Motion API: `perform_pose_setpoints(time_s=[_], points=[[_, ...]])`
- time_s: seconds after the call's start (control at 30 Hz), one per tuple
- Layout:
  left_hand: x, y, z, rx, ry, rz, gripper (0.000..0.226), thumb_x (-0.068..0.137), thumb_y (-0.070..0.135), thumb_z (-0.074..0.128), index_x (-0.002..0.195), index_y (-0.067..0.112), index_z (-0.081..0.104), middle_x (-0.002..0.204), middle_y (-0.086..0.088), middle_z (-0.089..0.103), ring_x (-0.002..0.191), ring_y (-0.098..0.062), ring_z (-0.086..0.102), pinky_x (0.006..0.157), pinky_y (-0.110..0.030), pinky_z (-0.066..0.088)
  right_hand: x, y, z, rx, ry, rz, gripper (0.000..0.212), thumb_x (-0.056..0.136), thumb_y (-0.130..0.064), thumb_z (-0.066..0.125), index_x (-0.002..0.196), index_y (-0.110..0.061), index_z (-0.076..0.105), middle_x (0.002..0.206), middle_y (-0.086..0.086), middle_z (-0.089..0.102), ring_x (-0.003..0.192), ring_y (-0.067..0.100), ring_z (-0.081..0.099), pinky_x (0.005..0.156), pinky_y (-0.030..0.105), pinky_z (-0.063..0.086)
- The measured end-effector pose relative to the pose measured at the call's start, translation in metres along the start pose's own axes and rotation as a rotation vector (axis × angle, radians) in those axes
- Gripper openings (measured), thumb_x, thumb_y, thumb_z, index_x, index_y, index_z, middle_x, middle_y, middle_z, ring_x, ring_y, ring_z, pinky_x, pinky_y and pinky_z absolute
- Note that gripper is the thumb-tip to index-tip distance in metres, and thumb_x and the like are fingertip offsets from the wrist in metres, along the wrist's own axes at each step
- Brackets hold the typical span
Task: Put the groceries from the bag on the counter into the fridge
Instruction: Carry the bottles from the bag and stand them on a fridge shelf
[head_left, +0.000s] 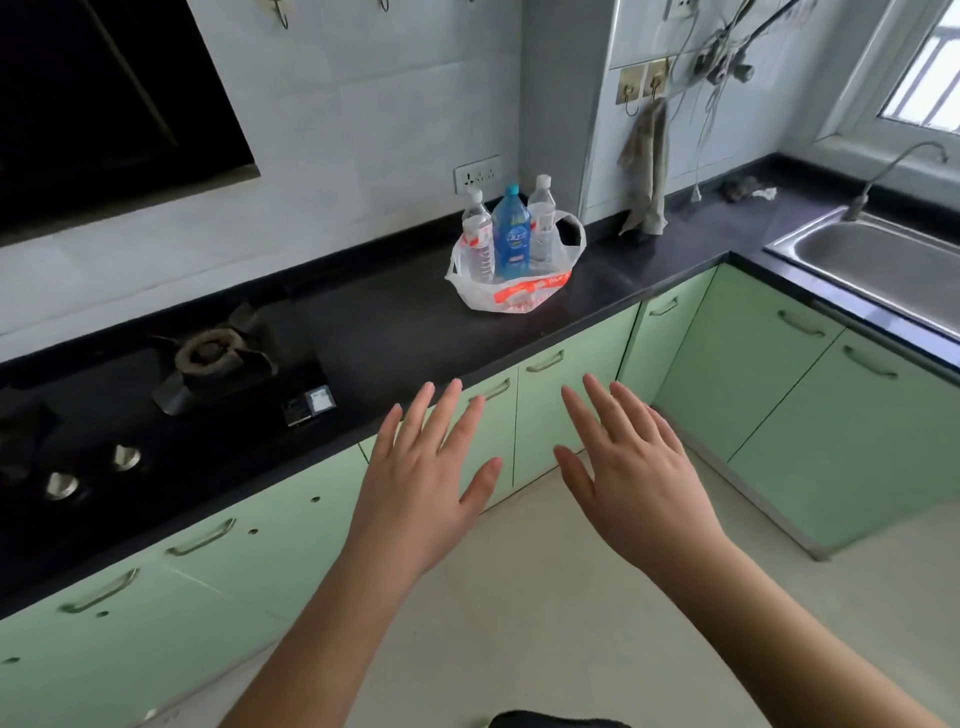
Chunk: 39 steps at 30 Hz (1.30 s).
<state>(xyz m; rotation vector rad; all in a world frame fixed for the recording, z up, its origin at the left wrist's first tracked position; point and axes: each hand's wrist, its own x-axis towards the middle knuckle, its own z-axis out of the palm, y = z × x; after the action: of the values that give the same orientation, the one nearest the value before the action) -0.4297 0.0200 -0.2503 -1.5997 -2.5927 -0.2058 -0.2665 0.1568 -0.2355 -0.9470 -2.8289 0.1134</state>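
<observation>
1. Hands fill the lower middle of the frame: the left hand (427, 470) and the right hand (631, 467) are both held out palm down, fingers spread and flat, grasping nothing.
2. Both hover side by side over the pale floor (545, 597) in front of the green cabinet doors (566, 400), with a gap between the two thumbs; neither touches the counter or any door.
3. Above them, at the centre of the frame, a white plastic bag (511, 293) with orange print sits on the dark counter (405, 322), well apart from both hands.
4. Three bottles stand upright inside the bag, its handles slumped open around them: a clear bottle with a red-and-white label (478, 239) on the left, a blue bottle (511, 234) in the middle, and a taller clear bottle (542, 221) on the right, close against one another.
5. Behind the bag, a wall socket (477, 174) is set in the pale tiles.
6. At the left of the frame, a black gas hob (156, 415) is sunk into the counter, with a burner (215, 353) and two round knobs (93, 470) in view.
7. In the upper left, a dark extractor hood (104, 93) hangs over the hob.
8. At the right edge, a steel sink (878, 265) with a curved tap (893, 166) sits in the counter where it turns the corner, below a window (930, 73).
9. A grey cloth (647, 166) hangs from a hook on the wall, right of the bag, its lower end reaching the counter.
</observation>
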Motion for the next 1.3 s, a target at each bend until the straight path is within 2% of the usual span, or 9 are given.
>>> perform_pose_setpoints(time_s=[0.13, 0.3, 0.37, 0.67, 0.83, 1.03, 1.2, 1.3], points=[[0.038, -0.010, 0.006, -0.008, -0.010, 0.054, 0.071, 0.096, 0.063, 0.005, 0.157, 0.027, 0.015, 0.166, 0.001, 0.012, 0.153, -0.022, 0.007, 0.121, -0.040, 0.001, 0.027, 0.000, 0.003, -0.020, -0.020, 0.004, 0.065, 0.097, -0.058, 0.013, 0.154, -0.027, 0.016, 0.161, 0.000, 0.017, 0.149, 0.025, 0.014, 0.117, 0.038, 0.006], [0.090, -0.003, 0.011, -0.035, -0.001, 0.097, 0.068, 0.098, 0.060, 0.012, 0.156, 0.026, 0.022, 0.164, -0.001, 0.020, 0.152, -0.024, 0.013, 0.121, -0.042, 0.007, 0.065, 0.022, 0.010, -0.043, -0.006, 0.044, 0.064, 0.097, -0.057, 0.016, 0.153, -0.026, 0.020, 0.160, 0.002, 0.022, 0.148, 0.026, 0.019, 0.119, 0.040, 0.011], [0.111, -0.001, 0.018, -0.030, -0.015, 0.111, 0.069, 0.098, 0.061, 0.011, 0.156, 0.027, 0.019, 0.165, 0.000, 0.017, 0.153, -0.025, 0.011, 0.121, -0.041, 0.005, 0.082, 0.034, 0.014, -0.036, 0.015, 0.060, 0.063, 0.098, -0.056, 0.019, 0.152, -0.024, 0.026, 0.158, 0.003, 0.029, 0.146, 0.026, 0.024, 0.120, 0.044, 0.018], [0.227, 0.018, 0.040, 0.017, -0.044, 0.070, 0.071, 0.096, 0.063, 0.007, 0.157, 0.026, 0.015, 0.166, 0.001, 0.012, 0.153, -0.021, 0.005, 0.121, -0.040, 0.000, 0.175, 0.113, 0.025, 0.015, 0.021, 0.049, 0.063, 0.097, -0.054, 0.022, 0.149, -0.021, 0.033, 0.154, 0.006, 0.037, 0.142, 0.027, 0.034, 0.115, 0.041, 0.020], [0.277, 0.025, 0.046, 0.089, -0.044, 0.019, 0.067, 0.099, 0.058, 0.019, 0.152, 0.021, 0.035, 0.158, -0.005, 0.035, 0.148, -0.026, 0.028, 0.118, -0.046, 0.021, 0.231, 0.148, 0.029, 0.062, 0.006, -0.008, 0.065, 0.096, -0.055, 0.020, 0.150, -0.020, 0.030, 0.155, 0.007, 0.034, 0.143, 0.027, 0.032, 0.114, 0.039, 0.022], [0.307, 0.016, 0.062, 0.085, -0.049, -0.042, 0.065, 0.099, 0.057, 0.024, 0.150, 0.020, 0.040, 0.157, -0.004, 0.037, 0.146, -0.028, 0.030, 0.116, -0.047, 0.028, 0.282, 0.156, 0.041, 0.129, 0.008, -0.061, 0.065, 0.095, -0.053, 0.025, 0.147, -0.017, 0.038, 0.151, 0.008, 0.041, 0.139, 0.027, 0.038, 0.111, 0.041, 0.032], [0.341, -0.008, 0.079, 0.065, -0.069, -0.060, 0.063, 0.098, 0.055, 0.028, 0.146, 0.018, 0.044, 0.153, -0.005, 0.045, 0.142, -0.029, 0.038, 0.114, -0.048, 0.034, 0.331, 0.156, 0.058, 0.144, -0.011, -0.096, 0.065, 0.095, -0.052, 0.028, 0.148, -0.017, 0.036, 0.152, 0.006, 0.039, 0.140, 0.026, 0.036, 0.114, 0.038, 0.026], [0.366, -0.026, 0.088, 0.024, -0.053, -0.083, 0.063, 0.097, 0.055, 0.029, 0.146, 0.020, 0.045, 0.152, -0.005, 0.045, 0.142, -0.027, 0.039, 0.113, -0.045, 0.035, 0.363, 0.148, 0.070, 0.134, -0.040, -0.129, 0.065, 0.095, -0.052, 0.027, 0.148, -0.017, 0.035, 0.152, 0.007, 0.039, 0.141, 0.026, 0.034, 0.113, 0.039, 0.028]])
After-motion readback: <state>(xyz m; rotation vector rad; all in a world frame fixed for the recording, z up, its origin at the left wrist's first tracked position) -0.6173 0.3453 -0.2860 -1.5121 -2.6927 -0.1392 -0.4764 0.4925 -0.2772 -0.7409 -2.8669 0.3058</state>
